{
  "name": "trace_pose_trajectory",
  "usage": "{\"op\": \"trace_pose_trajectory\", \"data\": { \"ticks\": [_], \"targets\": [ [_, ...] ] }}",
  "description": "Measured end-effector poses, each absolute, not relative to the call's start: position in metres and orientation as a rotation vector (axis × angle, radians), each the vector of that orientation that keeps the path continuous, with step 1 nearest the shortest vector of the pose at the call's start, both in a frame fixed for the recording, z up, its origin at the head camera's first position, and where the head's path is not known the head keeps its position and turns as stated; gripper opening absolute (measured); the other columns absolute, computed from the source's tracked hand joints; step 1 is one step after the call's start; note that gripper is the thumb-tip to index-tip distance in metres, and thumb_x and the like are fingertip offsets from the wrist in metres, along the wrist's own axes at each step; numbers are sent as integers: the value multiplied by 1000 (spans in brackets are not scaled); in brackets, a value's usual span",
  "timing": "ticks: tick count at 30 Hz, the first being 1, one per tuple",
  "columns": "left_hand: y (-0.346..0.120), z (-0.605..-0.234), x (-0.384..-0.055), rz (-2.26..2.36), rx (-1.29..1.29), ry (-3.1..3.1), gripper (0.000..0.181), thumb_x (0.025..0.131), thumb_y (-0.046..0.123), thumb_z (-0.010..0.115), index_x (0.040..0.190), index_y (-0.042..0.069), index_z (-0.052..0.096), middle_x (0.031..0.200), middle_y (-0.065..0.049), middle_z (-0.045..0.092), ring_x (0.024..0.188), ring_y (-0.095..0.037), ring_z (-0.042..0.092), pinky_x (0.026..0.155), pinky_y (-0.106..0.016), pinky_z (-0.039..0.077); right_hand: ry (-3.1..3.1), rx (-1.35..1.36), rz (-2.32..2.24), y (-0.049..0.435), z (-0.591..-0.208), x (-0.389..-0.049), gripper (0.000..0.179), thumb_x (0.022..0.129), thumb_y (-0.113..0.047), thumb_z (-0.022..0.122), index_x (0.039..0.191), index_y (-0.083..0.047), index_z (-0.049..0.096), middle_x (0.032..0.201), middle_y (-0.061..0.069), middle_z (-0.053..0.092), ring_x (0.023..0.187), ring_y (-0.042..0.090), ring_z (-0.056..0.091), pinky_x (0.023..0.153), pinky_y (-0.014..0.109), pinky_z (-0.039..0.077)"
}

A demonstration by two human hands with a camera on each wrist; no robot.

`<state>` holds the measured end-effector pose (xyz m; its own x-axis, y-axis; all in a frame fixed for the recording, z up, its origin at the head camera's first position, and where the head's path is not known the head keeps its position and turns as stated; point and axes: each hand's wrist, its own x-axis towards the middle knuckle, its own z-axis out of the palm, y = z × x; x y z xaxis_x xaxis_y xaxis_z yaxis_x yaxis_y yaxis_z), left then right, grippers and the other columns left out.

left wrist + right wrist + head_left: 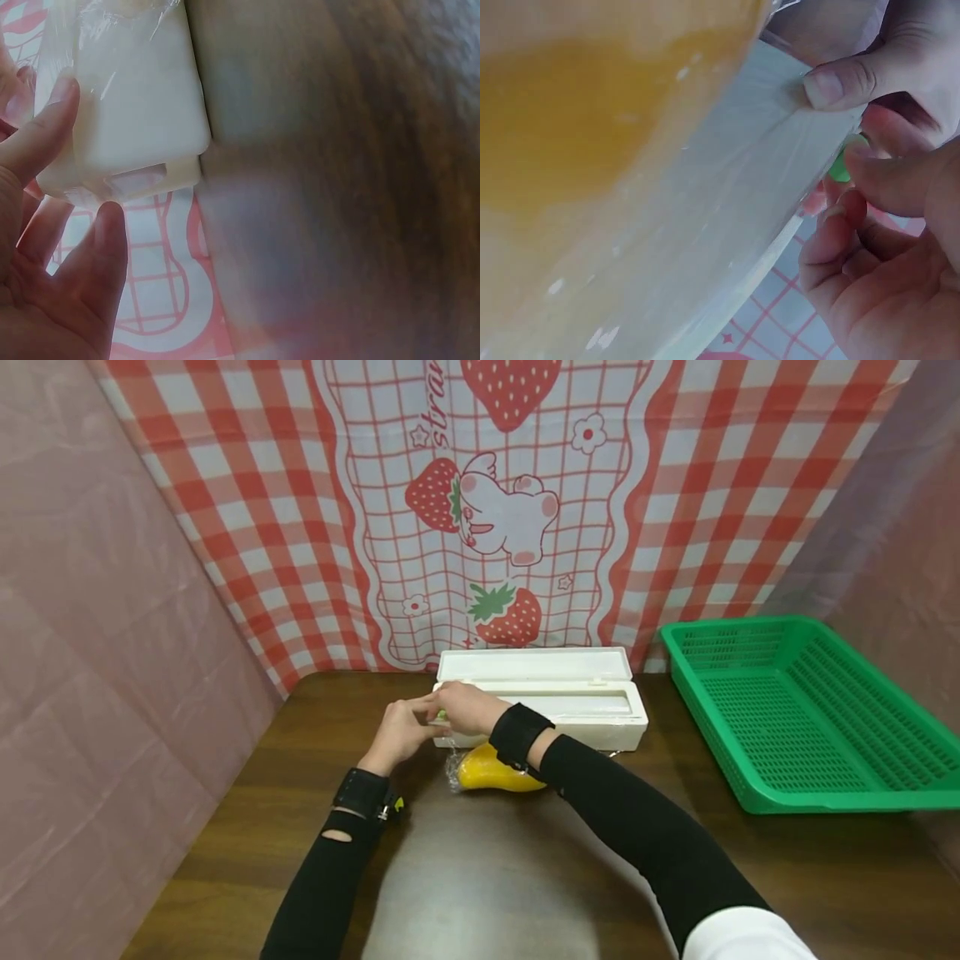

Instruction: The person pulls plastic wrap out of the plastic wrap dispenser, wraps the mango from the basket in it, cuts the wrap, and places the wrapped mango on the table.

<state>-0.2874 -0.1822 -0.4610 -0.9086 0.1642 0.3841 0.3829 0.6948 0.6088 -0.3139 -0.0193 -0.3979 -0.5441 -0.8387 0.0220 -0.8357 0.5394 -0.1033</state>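
Note:
A white cling film dispenser (pixel 540 734) stands at the back of the table with its long lid raised. My left hand (pixel 399 737) grips its left end, thumb pressed on the film-covered front face (pixel 135 90). Close beside it, my right hand (pixel 468 708) pinches a small green slider (pixel 841 166) at the dispenser's edge, the thumb laid on it. Clear film hangs from the dispenser over a yellow, mango-like fruit (pixel 498 772) lying just in front. Crumpled film (pixel 453 772) bunches at the fruit's left end; my right wrist covers part of the fruit's right side.
A green plastic basket (pixel 757 793) stands on the right of the wooden table (pixel 247 860). A checked strawberry cloth (pixel 292 527) hangs right behind the dispenser. Pink cloth (pixel 97 677) walls off the left side.

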Motion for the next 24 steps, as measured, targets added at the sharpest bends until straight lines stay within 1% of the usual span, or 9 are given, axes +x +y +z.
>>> {"op": "trace_pose_trajectory", "data": {
  "ticks": [5, 8, 14, 18, 20, 22, 23, 24],
  "targets": [
    [-182, -459, -288, -1061, -440, -2620, 60, 63, 47, 77, 116, 22, 64, 123, 13, 55, 115, -10, 49, 89, -26, 40, 2715, -1465, -119, -16, -395, -313, 39, 86, -1, 57, 115, -26, 65, 114, -8, 62, 114, 19, 47, 91, 28, 38],
    [-182, -458, -289, -1065, -450, -2626, 58, 64, 46, 77, 116, 22, 64, 124, 14, 54, 114, -10, 49, 87, -27, 41, 2715, -1465, -99, -13, -393, -313, 43, 85, 2, 56, 117, -26, 64, 114, -8, 62, 112, 20, 48, 87, 26, 41],
    [-181, -459, -291, -1061, -445, -2638, 55, 64, 44, 78, 114, 24, 65, 124, 14, 54, 115, -10, 48, 89, -26, 40, 2725, -1464, -52, -11, -393, -312, 46, 83, 2, 58, 118, -28, 63, 115, -9, 61, 110, 20, 49, 87, 26, 41],
    [-181, -460, -290, -1053, -445, -2645, 54, 65, 42, 78, 114, 24, 65, 124, 14, 54, 116, -9, 47, 90, -26, 39, 2755, -1427, -19, -9, -394, -309, 45, 83, 0, 60, 118, -29, 63, 115, -4, 61, 102, 17, 51, 80, 25, 44],
    [-180, -460, -290, -1047, -444, -2648, 53, 65, 42, 79, 113, 23, 66, 124, 14, 54, 113, -9, 49, 87, -26, 40, 2779, -1412, -17, -8, -394, -308, 42, 84, -2, 60, 117, -28, 63, 113, 0, 61, 98, 16, 52, 76, 25, 45],
    [-180, -460, -290, -1038, -443, -2650, 53, 65, 42, 78, 113, 23, 66, 125, 14, 54, 109, -10, 52, 82, -26, 42, 2804, -1418, -19, -6, -393, -307, 38, 84, -4, 61, 114, -25, 66, 110, 2, 62, 95, 16, 54, 75, 26, 46],
    [-180, -460, -290, -1037, -446, -2647, 53, 65, 42, 78, 113, 22, 66, 125, 13, 54, 108, -10, 52, 81, -26, 42, 2818, -1427, -26, -5, -394, -307, 35, 84, -4, 61, 112, -24, 67, 108, 2, 62, 94, 16, 55, 75, 26, 46],
    [-180, -460, -290, -1034, -450, -2645, 53, 65, 42, 78, 112, 22, 66, 125, 13, 54, 104, -11, 54, 77, -27, 42, 2829, -1436, -26, -5, -394, -307, 33, 84, -5, 61, 110, -23, 68, 106, 2, 63, 93, 16, 55, 76, 27, 46]
  ]
}}
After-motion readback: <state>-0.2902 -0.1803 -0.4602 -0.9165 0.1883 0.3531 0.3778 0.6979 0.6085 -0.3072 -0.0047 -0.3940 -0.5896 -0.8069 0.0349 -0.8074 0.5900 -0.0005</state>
